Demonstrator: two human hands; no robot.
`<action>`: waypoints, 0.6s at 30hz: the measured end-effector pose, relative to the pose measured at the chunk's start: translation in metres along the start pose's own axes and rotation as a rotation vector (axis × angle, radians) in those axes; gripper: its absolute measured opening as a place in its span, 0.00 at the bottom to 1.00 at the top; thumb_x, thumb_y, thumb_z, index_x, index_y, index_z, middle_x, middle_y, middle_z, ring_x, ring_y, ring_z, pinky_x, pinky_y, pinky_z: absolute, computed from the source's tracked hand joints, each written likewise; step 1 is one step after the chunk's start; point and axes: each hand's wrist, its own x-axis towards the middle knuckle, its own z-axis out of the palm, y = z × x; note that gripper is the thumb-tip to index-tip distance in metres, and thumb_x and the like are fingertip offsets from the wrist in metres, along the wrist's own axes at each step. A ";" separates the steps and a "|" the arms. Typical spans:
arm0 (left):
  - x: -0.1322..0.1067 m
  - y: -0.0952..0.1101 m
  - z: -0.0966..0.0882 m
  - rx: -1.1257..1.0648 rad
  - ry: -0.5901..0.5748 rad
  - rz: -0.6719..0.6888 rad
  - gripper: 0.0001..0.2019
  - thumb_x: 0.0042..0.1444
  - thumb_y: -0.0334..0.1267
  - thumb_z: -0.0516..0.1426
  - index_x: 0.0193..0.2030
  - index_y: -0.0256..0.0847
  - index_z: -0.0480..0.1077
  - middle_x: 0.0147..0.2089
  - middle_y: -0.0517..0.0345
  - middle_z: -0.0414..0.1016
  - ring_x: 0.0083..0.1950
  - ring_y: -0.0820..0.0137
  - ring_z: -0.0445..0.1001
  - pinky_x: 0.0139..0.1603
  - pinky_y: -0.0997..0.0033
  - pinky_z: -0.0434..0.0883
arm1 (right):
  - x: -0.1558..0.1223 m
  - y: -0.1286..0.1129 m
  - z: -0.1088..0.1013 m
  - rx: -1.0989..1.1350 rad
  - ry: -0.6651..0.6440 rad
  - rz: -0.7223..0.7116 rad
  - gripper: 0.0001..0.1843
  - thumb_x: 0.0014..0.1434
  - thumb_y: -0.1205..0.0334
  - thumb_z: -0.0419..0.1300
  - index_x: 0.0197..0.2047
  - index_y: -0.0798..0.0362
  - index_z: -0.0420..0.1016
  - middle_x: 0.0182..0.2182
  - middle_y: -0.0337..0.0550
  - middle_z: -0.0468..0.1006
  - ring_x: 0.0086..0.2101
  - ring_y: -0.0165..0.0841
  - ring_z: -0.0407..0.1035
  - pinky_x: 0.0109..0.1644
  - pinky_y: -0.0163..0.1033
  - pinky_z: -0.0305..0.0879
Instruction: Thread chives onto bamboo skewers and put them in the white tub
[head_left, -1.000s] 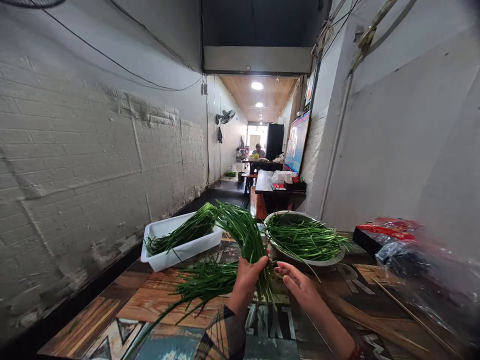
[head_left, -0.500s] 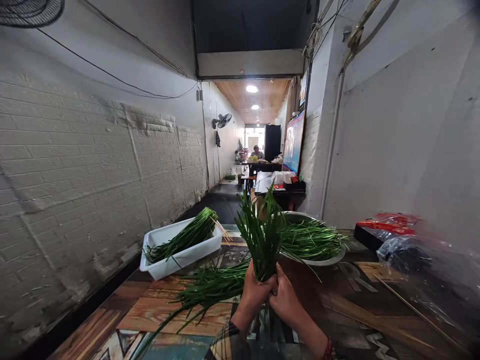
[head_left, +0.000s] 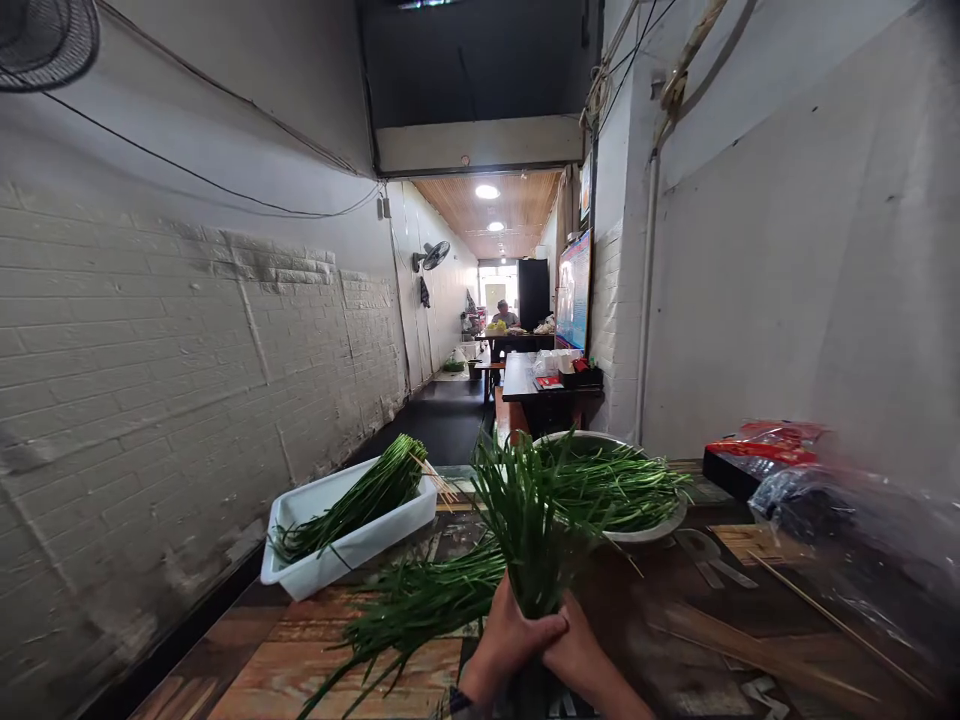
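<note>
A bunch of long, thin green leaves (head_left: 525, 525) stands upright at near centre, its lower part gripped by the closed left hand (head_left: 511, 632) and right hand (head_left: 577, 650). Farther left sits a white rectangular plastic tub (head_left: 341, 562); farther right, a round metal bowl (head_left: 649, 534).

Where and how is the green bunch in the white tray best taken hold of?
Probably take the bunch by its stem end, from above right: stems are gathered closely there and rise over the tray, while leaves spread lower at left.

probably a small eatery: dark tables (head_left: 519, 374), bench (head_left: 511, 416), wall fan (head_left: 435, 256), printed board (head_left: 574, 292)
</note>
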 end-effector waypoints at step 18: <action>-0.005 -0.009 0.009 0.011 0.043 -0.057 0.18 0.40 0.32 0.63 0.42 0.36 0.75 0.43 0.49 0.79 0.47 0.57 0.75 0.52 0.60 0.71 | 0.004 -0.002 0.002 -0.147 0.011 -0.019 0.12 0.51 0.56 0.61 0.37 0.51 0.81 0.36 0.50 0.82 0.42 0.47 0.75 0.52 0.54 0.67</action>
